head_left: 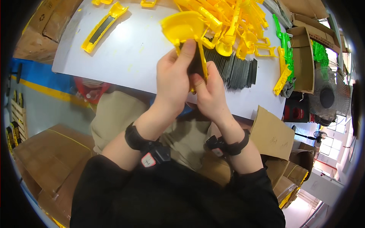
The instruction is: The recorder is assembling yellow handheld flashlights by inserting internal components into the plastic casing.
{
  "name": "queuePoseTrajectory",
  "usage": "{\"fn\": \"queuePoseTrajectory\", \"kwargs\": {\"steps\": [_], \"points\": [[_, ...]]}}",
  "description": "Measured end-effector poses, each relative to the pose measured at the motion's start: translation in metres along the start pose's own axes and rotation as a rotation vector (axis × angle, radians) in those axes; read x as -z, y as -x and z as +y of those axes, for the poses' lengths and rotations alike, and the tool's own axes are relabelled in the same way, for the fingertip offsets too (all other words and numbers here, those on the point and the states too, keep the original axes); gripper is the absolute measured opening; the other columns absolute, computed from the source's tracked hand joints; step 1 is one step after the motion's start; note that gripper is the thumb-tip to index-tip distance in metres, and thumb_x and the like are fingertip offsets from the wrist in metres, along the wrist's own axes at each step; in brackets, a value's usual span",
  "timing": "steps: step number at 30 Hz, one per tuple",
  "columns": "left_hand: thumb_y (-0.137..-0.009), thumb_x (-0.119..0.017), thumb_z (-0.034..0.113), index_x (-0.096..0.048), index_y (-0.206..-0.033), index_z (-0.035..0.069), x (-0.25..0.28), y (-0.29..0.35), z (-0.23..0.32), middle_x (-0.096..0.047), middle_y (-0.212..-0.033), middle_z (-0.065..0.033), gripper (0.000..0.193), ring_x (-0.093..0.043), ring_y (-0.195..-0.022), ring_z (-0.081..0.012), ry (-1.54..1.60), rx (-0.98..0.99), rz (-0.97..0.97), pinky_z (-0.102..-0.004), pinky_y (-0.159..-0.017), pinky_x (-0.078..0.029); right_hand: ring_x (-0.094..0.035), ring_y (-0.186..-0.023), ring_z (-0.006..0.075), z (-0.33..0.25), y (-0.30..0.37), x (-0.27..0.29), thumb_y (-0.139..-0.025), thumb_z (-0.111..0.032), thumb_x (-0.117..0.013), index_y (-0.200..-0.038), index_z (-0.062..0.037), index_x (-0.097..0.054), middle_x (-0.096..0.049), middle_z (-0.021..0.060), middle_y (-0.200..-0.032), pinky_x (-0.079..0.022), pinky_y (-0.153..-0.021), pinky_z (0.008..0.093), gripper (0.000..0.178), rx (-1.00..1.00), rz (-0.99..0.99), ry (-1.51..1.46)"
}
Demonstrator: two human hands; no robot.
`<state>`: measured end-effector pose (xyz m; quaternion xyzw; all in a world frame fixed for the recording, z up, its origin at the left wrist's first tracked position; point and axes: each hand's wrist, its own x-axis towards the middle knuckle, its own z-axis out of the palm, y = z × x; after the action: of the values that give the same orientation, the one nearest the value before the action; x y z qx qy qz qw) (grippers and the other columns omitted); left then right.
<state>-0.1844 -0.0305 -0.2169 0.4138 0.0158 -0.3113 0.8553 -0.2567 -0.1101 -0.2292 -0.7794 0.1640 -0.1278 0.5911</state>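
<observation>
Both hands hold one yellow plastic part (pixel 184 24) with a flared, scoop-like end pointing away from me. A dark flat strip (pixel 196 64) lies along its narrow channel. My left hand (pixel 172 78) is closed round the left side, its thumb pressed on the strip near the flared end. My right hand (pixel 211 93) grips the lower right side, thumb against the strip's near end. Fingers beneath the part are hidden. Just beyond my right hand, a row of dark strips (pixel 239 72) lies on the white table (pixel 133 57).
A heap of yellow parts (pixel 228 22) covers the table's far middle. One yellow part with a dark strip (pixel 102 30) lies at left. Green parts (pixel 286 49) and an open carton (pixel 303 60) stand right, near a fan (pixel 327 97). Cardboard boxes (pixel 57 152) sit at lower left.
</observation>
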Motion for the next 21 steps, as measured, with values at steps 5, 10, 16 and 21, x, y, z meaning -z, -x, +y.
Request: {"fn": "queuePoseTrajectory", "kwargs": {"steps": [5, 10, 16, 21], "points": [[-0.094, -0.056, 0.031, -0.059, -0.093, 0.001, 0.011, -0.004, -0.011, -0.057, -0.075, 0.0014, 0.031, -0.047, -0.061, -0.0033, -0.11, -0.089, -0.106, -0.0189, -0.05, -0.038, -0.057, -0.066, 0.0134, 0.014, -0.005, 0.0, -0.093, -0.004, -0.047, -0.092, -0.0007, -0.041, -0.059, 0.0094, -0.075, -0.048, -0.061, 0.0275, 0.007, -0.049, 0.025, -0.231], [-0.094, -0.056, 0.034, -0.058, -0.091, 0.003, 0.008, -0.007, -0.007, -0.056, -0.074, 0.0019, 0.031, -0.048, -0.06, -0.0032, -0.039, -0.09, -0.067, -0.019, -0.045, -0.036, -0.06, -0.068, 0.0167, 0.015, -0.002, 0.0, -0.092, -0.003, -0.049, -0.094, -0.0002, -0.039, -0.059, 0.0114, -0.075, -0.048, -0.061, 0.0292, 0.011, 0.081, -0.008, 0.087], [-0.09, -0.058, 0.043, -0.058, -0.09, 0.005, 0.014, -0.009, -0.003, -0.056, -0.075, 0.0022, 0.038, -0.048, -0.057, -0.003, -0.006, 0.041, -0.08, -0.0176, -0.044, -0.035, -0.06, -0.065, 0.0174, 0.014, -0.002, -0.002, -0.09, -0.001, -0.049, -0.094, -0.0002, -0.038, -0.059, 0.012, -0.075, -0.048, -0.059, 0.0296, 0.011, 0.095, -0.003, 0.086], [-0.09, -0.058, 0.044, -0.058, -0.09, 0.006, 0.016, -0.011, -0.003, -0.056, -0.074, 0.0022, 0.038, -0.046, -0.055, -0.0025, -0.073, 0.007, -0.169, -0.0177, -0.043, -0.033, -0.058, -0.063, 0.0139, 0.013, -0.005, -0.003, -0.089, 0.001, -0.049, -0.093, -0.0006, -0.039, -0.059, 0.0105, -0.073, -0.047, -0.058, 0.028, 0.011, 0.052, 0.081, -0.059]]}}
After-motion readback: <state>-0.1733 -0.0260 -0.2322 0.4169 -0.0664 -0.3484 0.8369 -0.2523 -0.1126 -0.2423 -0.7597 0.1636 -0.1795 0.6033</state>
